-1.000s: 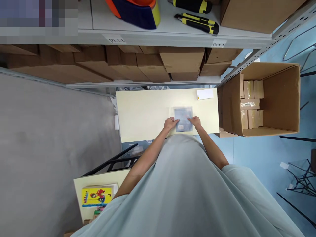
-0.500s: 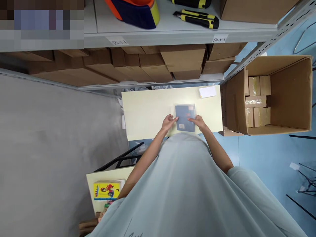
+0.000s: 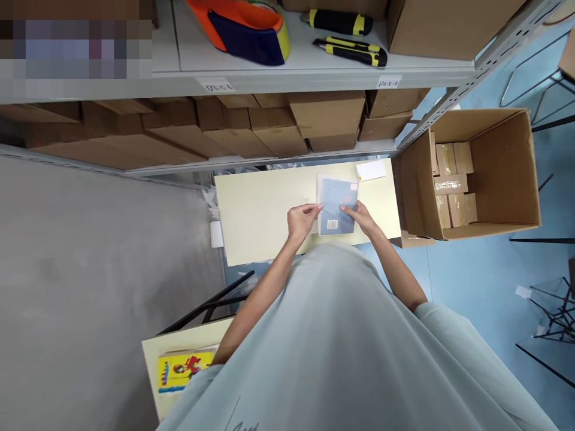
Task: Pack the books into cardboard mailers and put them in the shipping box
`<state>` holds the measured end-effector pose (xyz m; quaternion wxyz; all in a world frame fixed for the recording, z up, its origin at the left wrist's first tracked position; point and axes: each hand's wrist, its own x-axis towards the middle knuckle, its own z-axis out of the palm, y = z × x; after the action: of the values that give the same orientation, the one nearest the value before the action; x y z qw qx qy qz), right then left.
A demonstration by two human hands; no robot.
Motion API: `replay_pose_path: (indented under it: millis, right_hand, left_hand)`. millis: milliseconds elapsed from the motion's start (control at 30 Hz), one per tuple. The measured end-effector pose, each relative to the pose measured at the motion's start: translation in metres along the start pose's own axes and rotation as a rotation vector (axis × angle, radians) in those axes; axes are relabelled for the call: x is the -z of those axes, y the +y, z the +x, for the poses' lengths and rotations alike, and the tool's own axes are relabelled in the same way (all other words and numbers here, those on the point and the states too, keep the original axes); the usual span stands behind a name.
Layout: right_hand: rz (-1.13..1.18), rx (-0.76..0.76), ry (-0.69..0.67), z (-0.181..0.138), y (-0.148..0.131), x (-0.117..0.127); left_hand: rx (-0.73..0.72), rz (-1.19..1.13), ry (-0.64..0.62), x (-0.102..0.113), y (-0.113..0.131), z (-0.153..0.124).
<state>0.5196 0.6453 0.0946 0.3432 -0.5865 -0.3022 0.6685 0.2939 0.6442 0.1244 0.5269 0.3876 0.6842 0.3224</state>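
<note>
A thin blue book point(image 3: 338, 200) with a white barcode label near its bottom is held over the cream table point(image 3: 260, 203). Clear plastic shows along its left and top edges, like a cover or sleeve. My left hand point(image 3: 302, 221) pinches the left edge of this plastic between thumb and fingertips. On the right side, my right hand point(image 3: 363, 218) grips the book, its thumb lying on the face and its fingers hidden underneath.
A small white box point(image 3: 371, 170) lies at the table's back right. Beyond stands a grey shelf point(image 3: 287, 81) with cardboard boxes, utility knives point(image 3: 353, 52) and an orange-blue object point(image 3: 247, 33). An open carton point(image 3: 503, 179) is at right. A yellow box point(image 3: 184, 370) sits lower left.
My left hand has turned and closed to a pinch at the plastic's edge, where the plastic now stands out from the book. The view has shifted slightly.
</note>
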Motion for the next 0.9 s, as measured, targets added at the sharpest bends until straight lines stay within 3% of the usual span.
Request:
replay_pose_path:
  millis: [167,333,400,500,600,633,767,833,900]
  right_hand:
    - [-0.001,-0.075,0.057,-0.011,-0.006,-0.040]
    - [0.165,0.018,-0.178,-0.039,-0.023,-0.101]
    - [0.160,0.086,-0.105,-0.046,-0.026,-0.124]
    - [0.142,0.079,0.047,-0.046,-0.024,-0.142]
    - [0.034,0.060,0.106,-0.043,-0.021,-0.141]
    - [-0.016,0.077,0.102,-0.043,-0.021,-0.139]
    - [-0.076,0.072,-0.025,-0.050,-0.029,-0.140]
    - [-0.034,0.019,-0.063,-0.055,-0.033,-0.151]
    - [-0.004,-0.021,-0.066,-0.060,-0.034,-0.165]
  left_hand:
    - [-0.246,0.191,0.037,0.015,0.025,-0.018]
    - [-0.370,0.373,0.023,0.029,0.033,-0.038]
    - [-0.423,0.400,-0.031,0.031,0.033,-0.048]
    - [-0.481,0.381,-0.210,0.042,0.029,-0.058]
    - [-0.409,0.194,-0.353,0.072,0.021,-0.052]
    - [-0.370,0.116,-0.311,0.087,0.016,-0.046]
    - [-0.196,-0.070,0.044,0.145,-0.011,-0.016]
    - [-0.062,-0.187,-0.022,0.166,-0.025,-0.009]
    - [0.057,-0.342,-0.202,0.179,-0.037,-0.012]
